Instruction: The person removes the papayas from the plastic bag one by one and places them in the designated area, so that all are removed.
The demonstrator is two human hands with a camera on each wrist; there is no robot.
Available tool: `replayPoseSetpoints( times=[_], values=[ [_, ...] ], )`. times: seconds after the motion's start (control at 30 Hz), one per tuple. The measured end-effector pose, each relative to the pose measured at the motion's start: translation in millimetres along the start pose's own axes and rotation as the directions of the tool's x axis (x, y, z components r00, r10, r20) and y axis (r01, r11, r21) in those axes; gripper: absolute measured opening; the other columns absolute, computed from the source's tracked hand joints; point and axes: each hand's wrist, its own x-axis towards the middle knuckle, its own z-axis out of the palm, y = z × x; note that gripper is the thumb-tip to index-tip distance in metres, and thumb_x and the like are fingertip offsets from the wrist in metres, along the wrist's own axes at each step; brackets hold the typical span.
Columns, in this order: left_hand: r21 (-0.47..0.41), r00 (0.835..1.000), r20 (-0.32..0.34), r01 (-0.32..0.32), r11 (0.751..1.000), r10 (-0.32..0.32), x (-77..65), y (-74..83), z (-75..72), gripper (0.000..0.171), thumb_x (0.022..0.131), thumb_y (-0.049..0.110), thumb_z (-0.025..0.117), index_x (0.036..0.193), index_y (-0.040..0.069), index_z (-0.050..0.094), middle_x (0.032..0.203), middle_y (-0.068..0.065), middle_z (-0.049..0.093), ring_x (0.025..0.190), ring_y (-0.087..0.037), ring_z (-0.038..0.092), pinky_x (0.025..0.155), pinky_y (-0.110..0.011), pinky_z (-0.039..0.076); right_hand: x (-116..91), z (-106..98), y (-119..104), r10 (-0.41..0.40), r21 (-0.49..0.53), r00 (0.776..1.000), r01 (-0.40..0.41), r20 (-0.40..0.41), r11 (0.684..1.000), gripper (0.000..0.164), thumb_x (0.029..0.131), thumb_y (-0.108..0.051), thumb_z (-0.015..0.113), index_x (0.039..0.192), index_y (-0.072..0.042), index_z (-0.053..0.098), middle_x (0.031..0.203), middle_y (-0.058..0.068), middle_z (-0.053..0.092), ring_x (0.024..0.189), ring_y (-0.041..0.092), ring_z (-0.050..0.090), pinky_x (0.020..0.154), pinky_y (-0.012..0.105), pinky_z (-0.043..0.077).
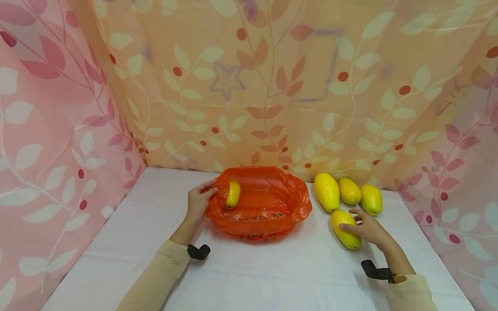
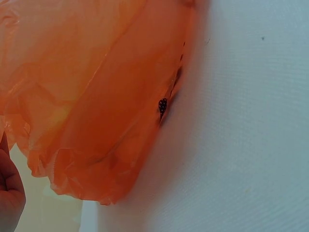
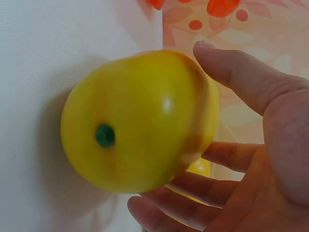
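Observation:
A red-orange plastic bag [image 1: 264, 224] stands with its mouth spread wide, black print along its front. My left hand [image 1: 199, 201] pinches the bag's left rim between thumb and fingers. One yellow oblong fruit [image 1: 233, 195] shows inside the bag, by its left wall. To the right, my right hand [image 1: 369, 229] is spread around another yellow oblong fruit [image 1: 344, 231] lying on the table, thumb over one side and fingers along the other. In the right wrist view, this glossy fruit [image 3: 130, 125] shows a green stem stub, and the fingers are only slightly bent beside it.
Behind the right hand lie three more yellow fruits: a long one [image 1: 327, 192], a shorter one [image 1: 349, 191] and one at the right [image 1: 371, 199]. White cloth covers the table [image 1: 264, 276]. A leaf-patterned curtain [image 1: 272, 129] hangs along the back and both sides.

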Motion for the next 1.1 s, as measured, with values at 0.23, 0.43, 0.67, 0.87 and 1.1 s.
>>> replayPoseSetpoints(
  times=[0.23, 0.43, 0.67, 0.87, 1.1],
  values=[
    [0.007, 1.0, -0.007, -0.003, 1.0, 0.003, -0.3, 1.4, 0.2, 0.035, 0.09, 0.009, 0.069, 0.125, 0.005, 0.067, 0.13, -0.016, 0.063, 0.118, -0.019, 0.058, 0.092, -0.024, 0.053, -3.6, -3.5, -2.7, -0.033, -0.01, 0.999, 0.033, -0.004, 0.999, 0.099, 0.085, -0.06, 0.064, 0.148, 0.005, 0.025, 0.138, 0.04, 0.037, 0.116, 0.052, 0.046, 0.091, 0.063, 0.048],
    [0.004, 1.0, -0.001, 0.001, 1.0, -0.001, -0.9, 1.6, -0.2, 0.035, 0.09, 0.009, 0.068, 0.125, 0.005, 0.066, 0.132, -0.016, 0.061, 0.12, -0.021, 0.058, 0.094, -0.027, 0.053, -10.8, -9.5, -5.9, -0.054, -0.012, 0.998, 0.054, -0.03, 0.998, 0.097, 0.086, -0.058, 0.063, 0.148, 0.005, 0.025, 0.139, 0.038, 0.038, 0.118, 0.051, 0.046, 0.091, 0.061, 0.049],
    [0.004, 1.0, -0.002, -0.003, 1.0, 0.003, -1.5, 1.9, -0.9, 0.035, 0.091, 0.009, 0.068, 0.125, 0.004, 0.066, 0.132, -0.016, 0.061, 0.118, -0.019, 0.058, 0.091, -0.022, 0.054, -21.7, -22.6, -16.6, -0.099, 0.001, 0.993, 0.099, -0.066, 0.995, 0.095, 0.091, -0.054, 0.06, 0.147, 0.011, 0.022, 0.143, 0.038, 0.035, 0.123, 0.053, 0.041, 0.094, 0.062, 0.049],
    [-0.024, 1.0, -0.016, 0.003, 1.0, -0.003, -0.5, 0.9, -2.5, 0.035, 0.089, 0.009, 0.069, 0.124, 0.003, 0.067, 0.128, -0.013, 0.065, 0.106, -0.009, 0.061, 0.083, -0.014, 0.055, -28.9, -31.3, -34.8, -0.172, 0.05, 0.979, 0.178, -0.109, 0.983, 0.085, 0.093, -0.049, 0.06, 0.149, 0.005, 0.025, 0.144, 0.035, 0.036, 0.125, 0.051, 0.042, 0.096, 0.062, 0.048],
    [-0.064, 1.0, -0.028, -0.01, 0.998, 0.008, 0.7, 0.3, -2.1, 0.037, 0.088, 0.006, 0.07, 0.125, 0.001, 0.065, 0.123, -0.01, 0.066, 0.102, -0.006, 0.061, 0.08, -0.012, 0.055, -30.4, -35.7, -56.3, -0.229, 0.063, 0.963, 0.24, -0.144, 0.969, 0.08, 0.093, -0.045, 0.061, 0.149, 0.001, 0.029, 0.142, 0.032, 0.039, 0.124, 0.049, 0.044, 0.097, 0.063, 0.046]
  ],
)
